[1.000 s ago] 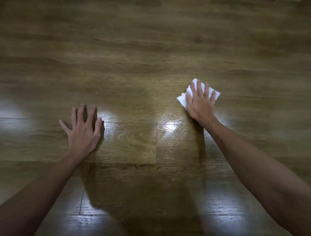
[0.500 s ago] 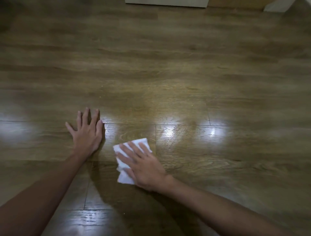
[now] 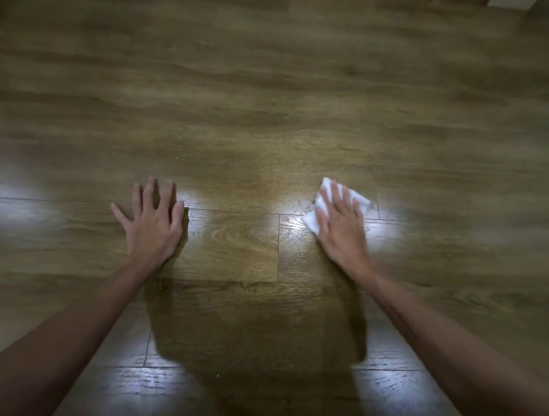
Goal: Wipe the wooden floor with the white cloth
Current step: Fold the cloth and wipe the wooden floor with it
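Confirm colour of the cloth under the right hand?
White, plain, no visible pattern. The cloth shows in the head view, pressed under the right hand.

Glossy wood-grain floor point(image 3: 243, 124); soft matt white cloth point(image 3: 319, 208).

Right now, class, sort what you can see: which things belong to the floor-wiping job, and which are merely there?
Part of the job:
- white cloth, flat on the boards
- right hand, pressing the cloth down
- wooden floor

Merely there:
- left hand, spread flat on the floor, touching no cloth
- pale object at the top right edge, too cropped to identify
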